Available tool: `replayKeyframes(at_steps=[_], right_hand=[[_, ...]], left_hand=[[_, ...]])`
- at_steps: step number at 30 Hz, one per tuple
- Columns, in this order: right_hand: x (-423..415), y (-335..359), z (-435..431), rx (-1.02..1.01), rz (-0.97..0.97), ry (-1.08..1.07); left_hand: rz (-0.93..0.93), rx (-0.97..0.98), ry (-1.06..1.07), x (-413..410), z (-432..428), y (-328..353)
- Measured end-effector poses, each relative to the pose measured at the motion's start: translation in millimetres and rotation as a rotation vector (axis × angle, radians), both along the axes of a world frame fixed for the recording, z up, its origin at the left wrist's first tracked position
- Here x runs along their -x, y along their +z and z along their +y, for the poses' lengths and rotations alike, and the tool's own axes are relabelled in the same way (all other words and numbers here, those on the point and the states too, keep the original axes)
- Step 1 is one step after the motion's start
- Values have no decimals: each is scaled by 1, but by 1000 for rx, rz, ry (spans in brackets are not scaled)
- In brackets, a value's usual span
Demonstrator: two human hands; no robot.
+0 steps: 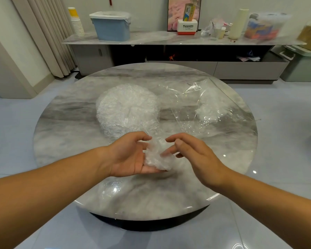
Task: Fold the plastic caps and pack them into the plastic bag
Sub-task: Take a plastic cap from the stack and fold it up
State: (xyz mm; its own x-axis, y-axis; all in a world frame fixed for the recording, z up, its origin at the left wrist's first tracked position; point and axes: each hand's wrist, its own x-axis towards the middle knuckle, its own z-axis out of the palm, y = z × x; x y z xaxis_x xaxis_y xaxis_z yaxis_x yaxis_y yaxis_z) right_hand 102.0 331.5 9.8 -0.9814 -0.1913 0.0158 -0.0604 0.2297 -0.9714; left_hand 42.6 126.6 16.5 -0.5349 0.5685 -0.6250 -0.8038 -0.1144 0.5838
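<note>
Cap (156, 156), bunched: cupped in left hand (129, 159), fingers (142, 138) curled round it; right hand (194, 155) half-open, fingertips (169, 151) touching its right side; long axis near-to-far

**Colours and patterns: round table and room behind**

Round table (61, 123): glossy grey-and-white marble pattern, with broad darker grey bands running across. Its base (151, 224) is black.

At the table's centre, pile of caps (127, 106): translucent white, crinkled all over. Near the front edge, single cap (157, 155): same milky translucent white.

Toward the right edge, plastic bag (187, 105): clear, streaked with white glare. It carries a small white label (197, 88) with dark print. The folded caps (208, 110) inside show white.

Floor (16, 137): pale blue-grey, shiny.

Shelf (151, 39): grey-white marble pattern like the table's. On it:
- blue bin (111, 29) with a white lid (108, 16)
- white paper cups (77, 26), yellow on top
- white box (188, 26) with a red bottom
- cream cylinder (238, 24)

Curtain (48, 33): beige. Green bin (303, 67): pale.
</note>
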Motion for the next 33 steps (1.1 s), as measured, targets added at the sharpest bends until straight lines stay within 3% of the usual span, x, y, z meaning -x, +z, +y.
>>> replayKeyframes(at_steps=[5, 7, 10, 12, 15, 17, 25, 28, 33], right_hand=[[-7, -10, 4, -361, 41, 215], [-8, -7, 2, -268, 68, 191], [0, -3, 1, -26, 49, -91], [9, 2, 4, 89, -146, -233], [11, 7, 9, 213, -505, -173], [10, 9, 11, 289, -584, -134], [29, 13, 26, 166, -355, -278], [51, 18, 47, 196, -252, -413], [77, 18, 103, 188, -105, -618]], left_hand=[[99, 109, -12, -4, 7, -4], [135, 151, -2, -5, 11, -7], [182, 183, 116, 1, 13, -9], [228, 204, 180, 6, 16, -8], [325, 222, 211, 9, 23, -8], [381, 227, 205, 8, 29, -7], [494, 251, 155, 10, 53, 0], [576, 342, 82, 14, 57, -3], [1022, 692, -156, 36, 78, -4]])
